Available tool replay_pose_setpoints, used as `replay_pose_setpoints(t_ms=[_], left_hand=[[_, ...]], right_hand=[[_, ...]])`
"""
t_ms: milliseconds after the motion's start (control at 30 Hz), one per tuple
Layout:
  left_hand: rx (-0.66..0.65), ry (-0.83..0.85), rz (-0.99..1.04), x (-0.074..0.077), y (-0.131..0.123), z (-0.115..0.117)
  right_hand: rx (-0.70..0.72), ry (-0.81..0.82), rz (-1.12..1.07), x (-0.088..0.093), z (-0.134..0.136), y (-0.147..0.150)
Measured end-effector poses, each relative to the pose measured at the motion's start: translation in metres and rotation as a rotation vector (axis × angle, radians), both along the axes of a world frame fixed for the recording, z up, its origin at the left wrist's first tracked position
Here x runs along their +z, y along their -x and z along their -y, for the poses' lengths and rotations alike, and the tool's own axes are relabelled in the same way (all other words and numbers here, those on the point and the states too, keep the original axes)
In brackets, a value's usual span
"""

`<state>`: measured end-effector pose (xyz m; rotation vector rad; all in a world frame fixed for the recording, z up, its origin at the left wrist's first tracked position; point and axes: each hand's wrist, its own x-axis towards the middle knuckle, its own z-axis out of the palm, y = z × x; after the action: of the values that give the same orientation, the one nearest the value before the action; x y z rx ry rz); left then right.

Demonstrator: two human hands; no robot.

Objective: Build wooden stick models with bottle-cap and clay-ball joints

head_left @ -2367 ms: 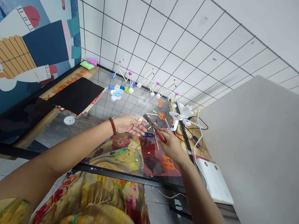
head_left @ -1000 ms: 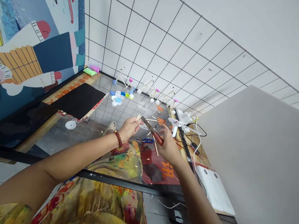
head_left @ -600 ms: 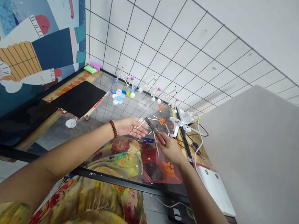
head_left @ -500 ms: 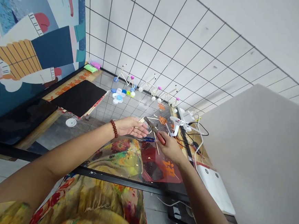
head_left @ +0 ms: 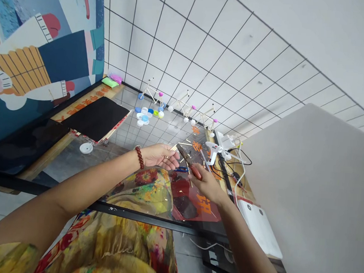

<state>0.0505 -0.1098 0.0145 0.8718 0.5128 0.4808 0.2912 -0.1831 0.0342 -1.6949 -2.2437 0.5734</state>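
Note:
My left hand (head_left: 162, 156), with a red-brown bead bracelet (head_left: 139, 157) at its wrist, is palm up and pinches thin pale sticks (head_left: 174, 148) between thumb and fingers. My right hand (head_left: 205, 181) is closed round the red-brown handle of a metal cutting tool (head_left: 185, 156). The tool's dark jaws are beside the stick ends at my left fingertips. Below the tool, a blue-handled tool (head_left: 182, 169) lies on the glassy table. Small stick pieces lie scattered around it.
Stick models with coloured balls (head_left: 156, 95) stand along the back, near several bottle caps (head_left: 145, 117). A white glue gun (head_left: 212, 152) and cables are at the right. A black sheet (head_left: 97, 118) and a white lid (head_left: 86, 148) lie at the left.
My right hand and the cutting tool have shifted very slightly. The fingers of my left hand have curled a little more.

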Motion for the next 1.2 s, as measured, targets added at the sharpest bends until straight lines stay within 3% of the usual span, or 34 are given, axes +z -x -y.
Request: replay_pose_setpoints(t_ms=[200,467,733,1200], left_hand=[[0.257,-0.076,-0.119,0.007,-0.016,0.016],[0.539,-0.271,-0.238,0.002,-0.031,0.031],[0.625,-0.147,-0.211,0.006,-0.036,0.038],[0.724,0.011,-0.191,0.016,-0.032,0.032]], right_hand=[[-0.053,-0.087,0.052,-0.004,0.002,0.002],[-0.064,-0.163,0.124,-0.010,-0.007,0.003],[-0.081,-0.211,0.219,-0.016,-0.017,0.000],[-0.044,-0.268,0.306,-0.009,-0.038,0.011]])
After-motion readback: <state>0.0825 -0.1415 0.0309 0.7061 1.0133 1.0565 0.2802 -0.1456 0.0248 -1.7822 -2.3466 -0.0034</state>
